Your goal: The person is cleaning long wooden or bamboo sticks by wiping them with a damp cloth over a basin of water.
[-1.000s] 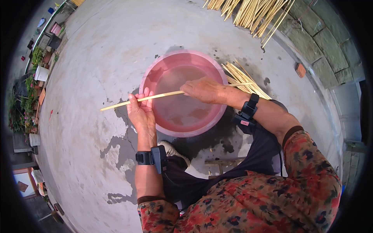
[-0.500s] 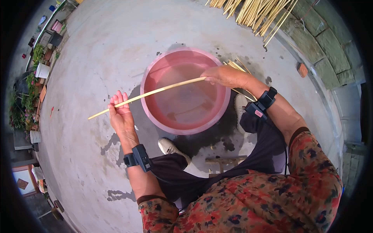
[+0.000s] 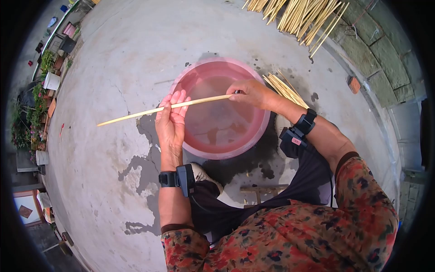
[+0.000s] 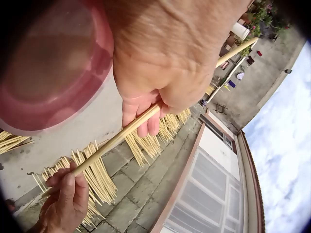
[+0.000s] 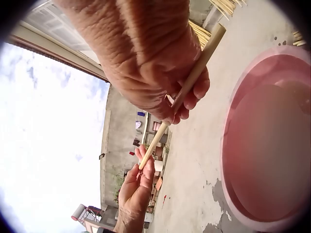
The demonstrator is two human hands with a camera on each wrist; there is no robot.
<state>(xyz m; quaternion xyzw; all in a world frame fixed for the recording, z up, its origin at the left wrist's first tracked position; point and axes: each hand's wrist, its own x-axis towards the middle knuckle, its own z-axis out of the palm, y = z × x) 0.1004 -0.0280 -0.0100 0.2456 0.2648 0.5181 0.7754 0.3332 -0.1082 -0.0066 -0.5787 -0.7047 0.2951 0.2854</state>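
Observation:
A long pale stick (image 3: 136, 115) slants over the left part of the pink basin (image 3: 247, 147), its far-left end over the concrete. My left hand (image 3: 172, 127) is palm up beneath it, fingers extended, thumb laid over the stick. At the other end, my right hand (image 3: 253, 94) pinches the stick between thumb and fingers; a small dark spot shows at those fingertips. In the left wrist view the stick (image 4: 114, 141) runs from under the left hand (image 4: 165, 53) to the right hand (image 4: 65, 201). The right wrist view shows its butt (image 5: 209, 48) beyond the right fingers.
Cloudy water (image 3: 217, 118) lies in the basin. A small bundle of sticks (image 3: 286, 90) is right of it, a larger pile (image 3: 308, 20) at the top right. A shoe (image 3: 199, 174), low wooden stool (image 3: 263, 188) and brick piece (image 3: 354, 85) are on the ground.
Over the last second the hands moved apart along the stick, then my left hand came back rightward, nearer the right one. The right hand ended farther right than at first, still gripping the stick.

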